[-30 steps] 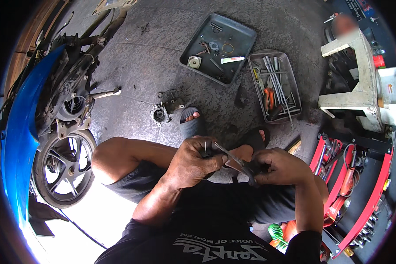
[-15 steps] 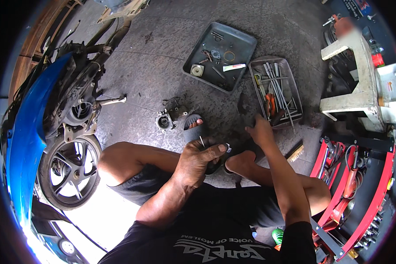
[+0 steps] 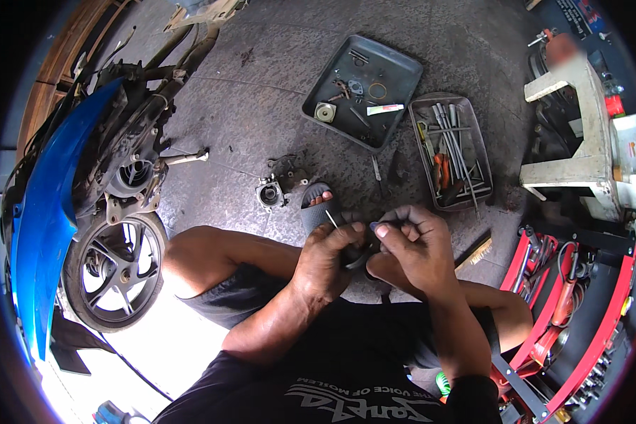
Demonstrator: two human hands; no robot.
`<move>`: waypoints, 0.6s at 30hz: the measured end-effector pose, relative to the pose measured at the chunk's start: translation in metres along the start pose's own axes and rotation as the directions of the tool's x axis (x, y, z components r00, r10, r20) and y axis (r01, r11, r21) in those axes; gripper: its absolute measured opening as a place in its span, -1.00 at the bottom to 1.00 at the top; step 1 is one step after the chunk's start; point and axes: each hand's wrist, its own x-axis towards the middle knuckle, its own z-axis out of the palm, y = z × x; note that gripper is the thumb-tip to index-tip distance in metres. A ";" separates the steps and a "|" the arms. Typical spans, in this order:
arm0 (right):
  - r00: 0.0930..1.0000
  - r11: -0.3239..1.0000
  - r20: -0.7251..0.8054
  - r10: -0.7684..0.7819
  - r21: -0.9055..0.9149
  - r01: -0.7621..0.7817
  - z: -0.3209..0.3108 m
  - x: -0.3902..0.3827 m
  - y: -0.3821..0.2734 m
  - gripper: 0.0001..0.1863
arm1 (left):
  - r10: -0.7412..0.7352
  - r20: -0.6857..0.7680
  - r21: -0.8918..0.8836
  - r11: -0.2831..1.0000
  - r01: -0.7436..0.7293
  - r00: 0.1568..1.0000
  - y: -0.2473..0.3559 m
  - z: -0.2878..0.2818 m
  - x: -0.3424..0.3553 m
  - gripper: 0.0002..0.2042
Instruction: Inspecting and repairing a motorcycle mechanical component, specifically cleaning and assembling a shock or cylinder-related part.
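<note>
A thin wire pick (image 3: 330, 218) is pinched in the left hand (image 3: 330, 254) against a small dark part (image 3: 360, 251) gripped by the right hand (image 3: 411, 244), above the concrete floor (image 3: 261, 92), the carburetor body (image 3: 272, 192) lying apart, not yet refitted.

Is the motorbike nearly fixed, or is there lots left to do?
Lots left, probably. Already done: the carburettor is off the blue motorbike and lies on the floor, and small parts sit in the dark tray. In hand: the left hand and right hand meet over something small, a thin pin poking out. Left: nothing is back on the bike.
</note>
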 end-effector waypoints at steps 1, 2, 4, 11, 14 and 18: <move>0.999 0.997 -0.034 0.038 0.061 -0.036 -0.001 -0.003 -0.004 -0.86 | -0.049 0.025 -0.102 0.993 0.051 0.998 0.001 -0.001 0.002 -0.85; 0.995 0.990 -0.064 0.078 0.122 -0.070 -0.001 -0.006 -0.005 -0.87 | -0.047 0.023 -0.104 0.993 0.049 0.999 0.002 0.000 0.001 -0.85; 0.997 0.974 -0.066 0.037 0.227 -0.022 0.004 -0.013 -0.001 -0.83 | -0.088 0.206 -0.445 0.878 0.174 0.975 0.007 0.005 -0.001 -0.80; 0.965 0.971 -0.119 -0.234 0.023 0.238 0.012 -0.029 -0.016 -0.86 | -0.017 0.354 -0.637 0.728 0.254 0.935 0.007 0.011 0.001 -0.62; 0.970 0.981 -0.149 -0.191 -0.070 0.183 0.013 -0.026 -0.022 -0.86 | 0.021 0.378 -0.645 0.723 0.247 0.925 -0.001 0.007 0.005 -0.55; 0.934 0.920 -0.063 -0.351 -0.208 0.332 0.021 -0.017 -0.030 -0.91 | 0.101 0.562 -0.597 0.737 0.318 0.821 -0.002 0.013 0.004 -0.44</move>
